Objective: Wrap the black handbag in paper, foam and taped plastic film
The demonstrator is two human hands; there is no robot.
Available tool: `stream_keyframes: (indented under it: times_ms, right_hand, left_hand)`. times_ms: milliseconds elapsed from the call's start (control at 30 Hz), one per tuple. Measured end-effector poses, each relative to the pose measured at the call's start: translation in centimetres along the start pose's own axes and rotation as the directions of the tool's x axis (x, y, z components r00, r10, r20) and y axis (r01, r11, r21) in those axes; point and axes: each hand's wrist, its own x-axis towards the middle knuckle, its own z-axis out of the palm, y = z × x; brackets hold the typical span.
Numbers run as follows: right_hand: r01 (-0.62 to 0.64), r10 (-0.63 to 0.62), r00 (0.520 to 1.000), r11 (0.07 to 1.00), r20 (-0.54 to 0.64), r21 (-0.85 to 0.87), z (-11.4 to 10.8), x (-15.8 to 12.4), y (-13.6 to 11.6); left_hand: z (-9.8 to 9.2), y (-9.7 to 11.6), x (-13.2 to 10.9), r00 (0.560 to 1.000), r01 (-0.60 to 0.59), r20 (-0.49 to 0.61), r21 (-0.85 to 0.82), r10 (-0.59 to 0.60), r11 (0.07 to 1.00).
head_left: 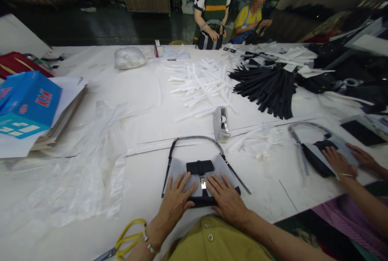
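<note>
A black handbag (198, 167) lies on the white table right in front of me. Pale grey sheets cover its front on both sides of the black flap and the shiny metal clasp (203, 182). Its strap (197, 138), wrapped in clear material along the top, arches away from me. My left hand (176, 196) rests flat on the bag's left half, fingers spread. On the right half lies my right hand (226, 197), also flat with fingers stretched out. Yellow-handled scissors (129, 236) lie beside my left wrist.
A tape dispenser (221, 125) stands beyond the bag. White strips (203, 85) and fanned black strips (269, 91) lie farther back. Clear plastic bags (93, 172) and a blue box (33, 99) are leftward. At right, a co-worker's hands (341, 162) press another handbag (318, 153).
</note>
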Motion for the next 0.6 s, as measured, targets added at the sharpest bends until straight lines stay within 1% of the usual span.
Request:
stream_keyframes:
  times_ms: [67,133,233,333,433,533,600]
  right_hand:
    - [-0.015,0.015,1.000,1.000,-0.007,0.014,0.4,0.1,0.0]
    - [-0.028,0.028,1.000,0.999,0.002,0.043,0.3,0.3,-0.2]
    - [-0.048,0.042,0.998,0.993,0.052,0.106,-0.9,0.6,-0.5]
    - [-0.079,0.063,0.994,0.980,0.093,0.184,-2.9,0.9,-0.5]
    - [-0.147,0.142,0.989,0.968,0.035,0.206,-4.8,1.1,0.2]
    - [-0.195,0.204,0.979,0.957,-0.016,0.215,-6.2,1.5,1.6]
    - [-0.281,0.302,0.953,0.914,-0.027,0.293,-7.0,2.2,2.5]
  left_hand:
    - [0.3,-0.1,0.0,1.000,-0.009,-0.021,-0.023,0.009,1.000]
    - [0.5,-0.2,-0.1,1.000,-0.010,-0.025,-0.058,0.008,0.998]
    - [0.2,-0.1,-0.4,1.000,0.007,-0.030,-0.120,-0.010,0.993]
    - [-1.0,-0.1,-0.5,1.000,0.001,-0.019,-0.224,-0.005,0.975]
    - [-2.9,-0.3,-0.3,0.999,0.036,0.012,-0.311,-0.034,0.950]
    - [-4.5,-1.0,0.8,0.996,0.087,0.025,-0.384,-0.083,0.919]
    - [-5.5,-1.8,2.0,0.989,0.137,0.006,-0.438,-0.149,0.888]
